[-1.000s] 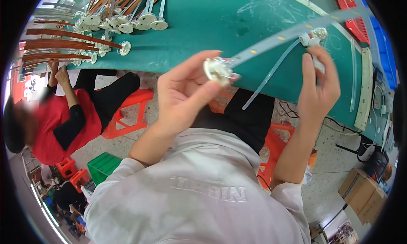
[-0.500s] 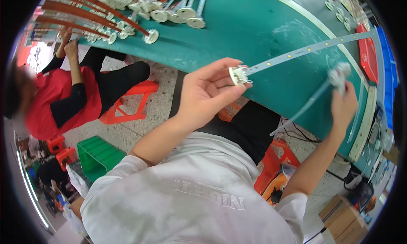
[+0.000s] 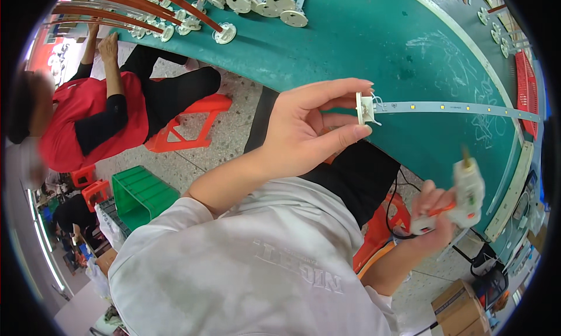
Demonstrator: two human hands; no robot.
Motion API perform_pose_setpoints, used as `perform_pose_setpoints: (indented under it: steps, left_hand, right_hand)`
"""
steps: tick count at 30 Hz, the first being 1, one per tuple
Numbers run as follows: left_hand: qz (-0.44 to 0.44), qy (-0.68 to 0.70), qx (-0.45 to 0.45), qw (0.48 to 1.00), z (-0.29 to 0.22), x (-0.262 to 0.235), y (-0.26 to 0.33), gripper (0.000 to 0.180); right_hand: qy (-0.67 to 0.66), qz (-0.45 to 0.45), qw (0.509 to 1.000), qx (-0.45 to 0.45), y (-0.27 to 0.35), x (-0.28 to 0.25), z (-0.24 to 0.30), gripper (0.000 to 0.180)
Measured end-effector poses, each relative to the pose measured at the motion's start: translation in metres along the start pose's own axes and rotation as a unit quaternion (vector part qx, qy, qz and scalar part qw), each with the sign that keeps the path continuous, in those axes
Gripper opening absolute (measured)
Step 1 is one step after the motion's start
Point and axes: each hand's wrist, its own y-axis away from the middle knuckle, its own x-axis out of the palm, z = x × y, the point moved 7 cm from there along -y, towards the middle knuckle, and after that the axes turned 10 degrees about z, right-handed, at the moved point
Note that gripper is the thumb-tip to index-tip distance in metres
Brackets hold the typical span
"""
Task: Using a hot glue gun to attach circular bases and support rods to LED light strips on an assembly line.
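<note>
My left hand [image 3: 307, 123] pinches a round white end cap [image 3: 364, 108] between thumb and fingers. Thin white wires stick out beside the cap. From it an LED strip [image 3: 456, 107] with small yellow chips runs right, over the green table. Lower right, my right hand [image 3: 432, 210] is wrapped round a white hot glue gun [image 3: 469, 193] with an orange trigger. The gun's brass-coloured nozzle points up and stands apart from the strip. Some motion blur softens the right hand and the gun.
Finished-looking strips with round white caps [image 3: 294, 18] lie at the table's far side, beside brown strips [image 3: 193, 11]. A red basket [image 3: 526, 90] stands at the right edge of the green table [image 3: 350, 49]. A co-worker in red [image 3: 93, 123] sits at left, near a green crate [image 3: 140, 196].
My right hand has come down and toward me with the glue gun, whose nozzle now points up. My left hand has moved right, and the strip lies more level.
</note>
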Motion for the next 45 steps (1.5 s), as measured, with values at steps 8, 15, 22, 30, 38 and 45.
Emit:
perform_pose_setpoints:
  steps: [8,15,22,30,38,45]
  left_hand:
    - [0.037,-0.108,0.057,0.992,-0.02,-0.002,0.012,0.05]
    - [0.065,-0.178,0.069,0.979,-0.031,-0.001,0.016,0.05]
    - [0.082,-0.197,0.086,0.973,-0.035,0.002,0.019,0.052]
    - [0.088,-0.205,0.087,0.971,-0.036,0.005,0.019,0.052]
    - [0.086,-0.191,0.081,0.974,-0.035,0.005,0.019,0.052]
    - [0.084,-0.19,0.075,0.975,-0.034,0.005,0.019,0.051]
  right_hand:
    - [0.273,0.004,0.962,0.008,0.004,0.064,-0.003,0.014]
    - [0.319,-0.031,0.945,0.07,0.001,0.071,-0.003,0.026]
    - [0.305,-0.028,0.947,0.099,0.0,0.075,-0.006,0.024]
    - [0.32,-0.003,0.943,0.092,0.001,0.072,-0.007,0.024]
    - [0.318,-0.028,0.942,0.105,0.003,0.07,-0.009,0.025]
    - [0.332,-0.028,0.937,0.102,0.007,0.065,-0.01,0.027]
